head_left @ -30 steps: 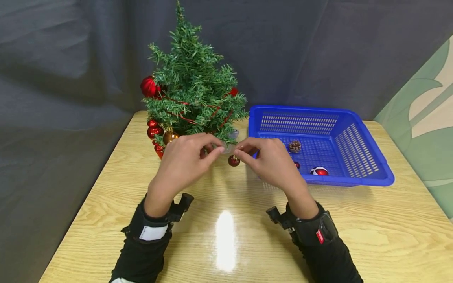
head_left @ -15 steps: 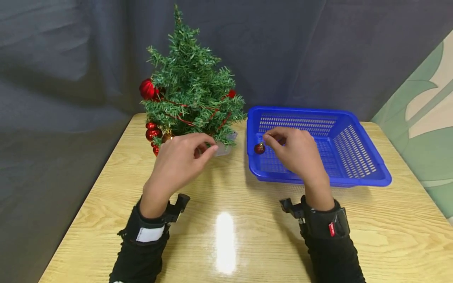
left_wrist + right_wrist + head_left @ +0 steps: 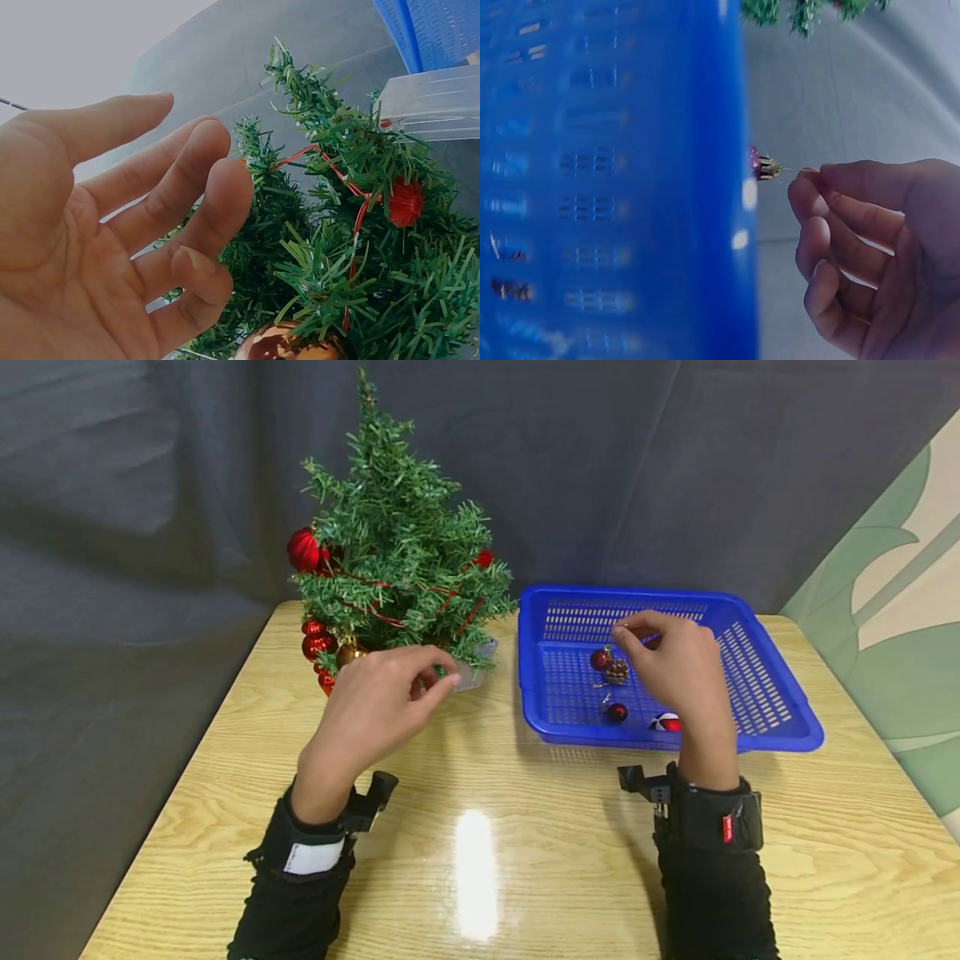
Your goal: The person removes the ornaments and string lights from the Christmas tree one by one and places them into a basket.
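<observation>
My right hand (image 3: 675, 664) pinches the thin hanging loop of a small dark red bauble (image 3: 601, 658) between thumb and forefinger, over the blue basket (image 3: 558, 731). In the right wrist view the bauble's metal cap (image 3: 767, 168) shows past the basket's rim, its ball mostly hidden. My left hand (image 3: 378, 714) hovers in front of the small Christmas tree (image 3: 405, 543) with relaxed, slightly bent fingers and nothing in them. Red garland and a red ornament (image 3: 406, 202) show on the branches beside it in the left wrist view.
Inside the basket lie a pine cone (image 3: 617, 672), another dark red bauble (image 3: 617, 712) and a red-and-white ball (image 3: 665, 722). A red ribbed bauble (image 3: 304, 550) and a gold bauble (image 3: 349, 654) hang on the tree. Its clear base (image 3: 472, 675) stands on the wooden table (image 3: 420, 860).
My right hand has moved right and away from the left hand, carrying the red bauble from beside the tree to over the basket. The left hand stays nearly in place.
</observation>
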Demonstrator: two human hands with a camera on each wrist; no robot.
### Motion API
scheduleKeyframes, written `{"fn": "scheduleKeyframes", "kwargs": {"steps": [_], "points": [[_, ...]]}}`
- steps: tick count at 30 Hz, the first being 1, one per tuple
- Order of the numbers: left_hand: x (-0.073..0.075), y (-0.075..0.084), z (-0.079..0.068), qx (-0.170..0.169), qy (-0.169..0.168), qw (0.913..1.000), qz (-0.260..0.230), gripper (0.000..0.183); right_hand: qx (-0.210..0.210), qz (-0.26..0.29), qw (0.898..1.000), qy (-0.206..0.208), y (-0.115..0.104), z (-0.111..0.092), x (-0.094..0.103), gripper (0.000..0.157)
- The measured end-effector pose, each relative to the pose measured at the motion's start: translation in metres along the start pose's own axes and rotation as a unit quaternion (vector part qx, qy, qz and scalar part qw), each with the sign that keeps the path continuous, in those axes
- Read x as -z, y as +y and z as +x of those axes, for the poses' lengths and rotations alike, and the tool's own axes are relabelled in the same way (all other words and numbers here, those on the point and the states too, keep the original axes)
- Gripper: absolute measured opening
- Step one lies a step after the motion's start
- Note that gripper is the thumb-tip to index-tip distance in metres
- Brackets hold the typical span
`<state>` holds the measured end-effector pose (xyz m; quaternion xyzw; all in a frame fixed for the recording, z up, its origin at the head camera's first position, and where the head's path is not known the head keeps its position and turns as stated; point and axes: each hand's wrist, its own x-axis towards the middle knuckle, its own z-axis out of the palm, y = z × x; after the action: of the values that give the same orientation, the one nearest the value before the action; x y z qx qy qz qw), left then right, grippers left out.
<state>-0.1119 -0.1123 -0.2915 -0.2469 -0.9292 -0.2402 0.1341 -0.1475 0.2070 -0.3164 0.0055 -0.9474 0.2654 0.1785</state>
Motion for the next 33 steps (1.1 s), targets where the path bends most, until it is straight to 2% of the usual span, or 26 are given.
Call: {"fn": "scheduleKeyframes", "kwargs": {"steps": [6, 13, 18, 27, 33], "points": [[0.0, 0.0, -0.002, -0.004, 0.017, 0.9998, -0.006, 0.014, -0.025, -0.008, 1.0, -0.002, 0.016, 0.002, 0.003, 0.039], [0.001, 0.0, -0.003, 0.005, 0.021, 0.9998, -0.001, 0.014, -0.039, -0.036, 0.998, -0.043, 0.029, 0.003, 0.004, 0.039], [0.001, -0.001, -0.003, 0.006, 0.023, 0.9997, 0.0, 0.013, -0.065, -0.05, 0.994, -0.071, 0.035, 0.005, 0.003, 0.036], [0.002, -0.001, -0.003, 0.0, 0.041, 0.9992, 0.003, 0.013, -0.073, -0.055, 0.992, -0.084, 0.043, 0.008, 0.0, 0.029], [0.002, -0.001, -0.002, 0.002, 0.037, 0.9993, 0.006, 0.014, -0.085, -0.063, 0.986, -0.132, 0.048, 0.01, -0.001, 0.033]]}}
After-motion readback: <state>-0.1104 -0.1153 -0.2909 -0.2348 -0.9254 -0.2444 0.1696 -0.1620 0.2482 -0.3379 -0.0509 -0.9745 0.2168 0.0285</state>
